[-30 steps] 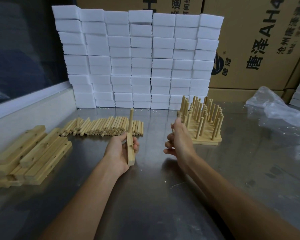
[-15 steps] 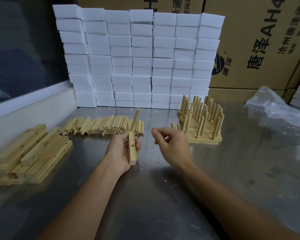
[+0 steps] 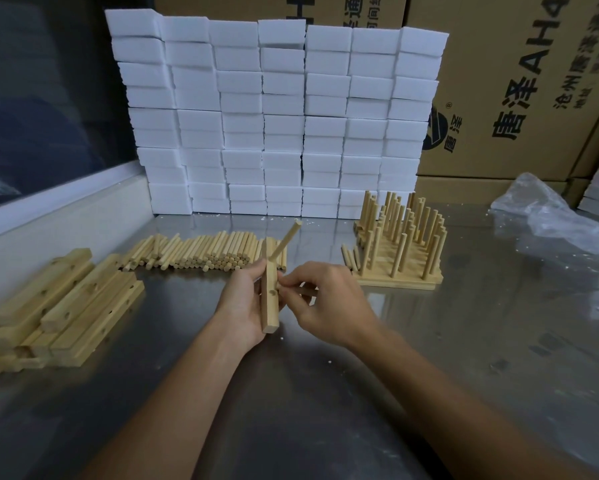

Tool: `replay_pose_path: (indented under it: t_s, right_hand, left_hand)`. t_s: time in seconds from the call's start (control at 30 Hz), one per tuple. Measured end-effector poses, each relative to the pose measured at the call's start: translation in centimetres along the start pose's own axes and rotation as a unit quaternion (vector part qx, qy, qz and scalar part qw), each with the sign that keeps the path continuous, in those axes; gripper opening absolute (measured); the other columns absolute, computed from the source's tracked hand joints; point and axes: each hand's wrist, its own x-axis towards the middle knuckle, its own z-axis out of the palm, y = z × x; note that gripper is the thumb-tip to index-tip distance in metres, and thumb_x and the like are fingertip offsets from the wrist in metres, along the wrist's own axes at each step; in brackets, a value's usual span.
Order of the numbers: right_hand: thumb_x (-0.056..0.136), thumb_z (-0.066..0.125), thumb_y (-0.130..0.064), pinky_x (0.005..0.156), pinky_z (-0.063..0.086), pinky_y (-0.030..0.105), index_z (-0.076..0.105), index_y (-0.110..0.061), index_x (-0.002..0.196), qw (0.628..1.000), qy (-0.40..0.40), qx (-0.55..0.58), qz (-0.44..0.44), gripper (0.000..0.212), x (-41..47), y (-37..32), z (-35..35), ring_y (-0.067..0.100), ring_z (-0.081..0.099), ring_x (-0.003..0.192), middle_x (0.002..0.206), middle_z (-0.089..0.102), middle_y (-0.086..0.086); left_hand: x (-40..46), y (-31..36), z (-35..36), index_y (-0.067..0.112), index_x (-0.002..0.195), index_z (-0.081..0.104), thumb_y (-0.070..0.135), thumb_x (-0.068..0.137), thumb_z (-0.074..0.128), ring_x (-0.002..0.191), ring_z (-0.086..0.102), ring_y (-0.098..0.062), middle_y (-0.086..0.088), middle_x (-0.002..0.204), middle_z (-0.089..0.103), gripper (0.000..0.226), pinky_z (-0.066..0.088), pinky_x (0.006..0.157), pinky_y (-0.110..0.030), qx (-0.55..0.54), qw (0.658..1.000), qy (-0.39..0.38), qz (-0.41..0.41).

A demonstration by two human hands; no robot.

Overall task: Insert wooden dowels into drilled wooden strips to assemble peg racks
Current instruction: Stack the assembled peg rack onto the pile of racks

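My left hand [image 3: 244,301] grips a drilled wooden strip [image 3: 269,306] held upright over the table. One dowel [image 3: 288,239] sits in the strip's upper hole and slants up to the right. My right hand [image 3: 329,303] pinches a second dowel [image 3: 306,292], mostly hidden by the fingers, with its tip at the strip's middle hole. Loose dowels [image 3: 201,252] lie in a row behind my hands. A pile of drilled strips [image 3: 66,306] lies at the left. Finished peg racks [image 3: 400,247] stand at the right.
A wall of white foam blocks [image 3: 277,116] stands at the back of the metal table [image 3: 464,341]. Cardboard boxes [image 3: 519,81] rise behind it, and a crumpled plastic bag [image 3: 547,216] lies at the right. A few dowels [image 3: 349,258] lean beside the racks.
My right hand came left from beside the finished racks to the strip, bringing a dowel. The strip turned a little, so its inserted dowel now leans right.
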Motion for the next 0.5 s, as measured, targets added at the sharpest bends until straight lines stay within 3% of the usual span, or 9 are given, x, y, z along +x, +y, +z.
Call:
replay_pose_path:
  t_s: [0.2, 0.37, 0.5]
  right_hand:
    - [0.087, 0.067, -0.024, 0.066, 0.055, 0.035, 0.076, -0.022, 0.099, 0.997, -0.003, -0.062, -0.056, 0.015, -0.11, -0.48, -0.23, 0.012, 0.066, 0.078, 0.091, 0.071, -0.01]
    - [0.083, 0.068, -0.027, 0.057, 0.05, 0.026, 0.076, -0.026, 0.094, 0.993, 0.009, -0.092, -0.075, 0.013, -0.17, -0.56, -0.57, 0.008, 0.066, 0.074, 0.087, 0.071, -0.013]
    - [0.086, 0.067, -0.034, 0.066, 0.055, 0.029, 0.073, -0.03, 0.096, 0.999, 0.016, -0.044, 0.009, 0.012, -0.19, -0.02, -0.22, 0.005, 0.066, 0.076, 0.09, 0.071, -0.016]
  left_hand:
    - [-0.12, 0.04, 0.09, 0.005, 0.122, 0.062, 0.03, 0.102, 0.049, 0.085, 0.057, -0.024, -0.013, 0.098, 0.061, 0.035, 0.05, 0.07, -0.03, -0.002, 1.0, -0.004, -0.009]
    - [-0.16, 0.04, 0.05, 0.007, 0.103, 0.063, 0.029, 0.102, 0.049, 0.071, 0.056, -0.018, -0.006, 0.079, 0.058, 0.026, 0.05, 0.063, -0.029, -0.009, 1.0, -0.005, -0.007]
    - [-0.25, 0.31, 0.19, 0.008, 0.087, 0.063, 0.03, 0.096, 0.058, 0.056, 0.054, -0.015, -0.006, 0.068, 0.057, 0.025, 0.049, 0.048, -0.024, -0.023, 1.0, -0.007, 0.003]
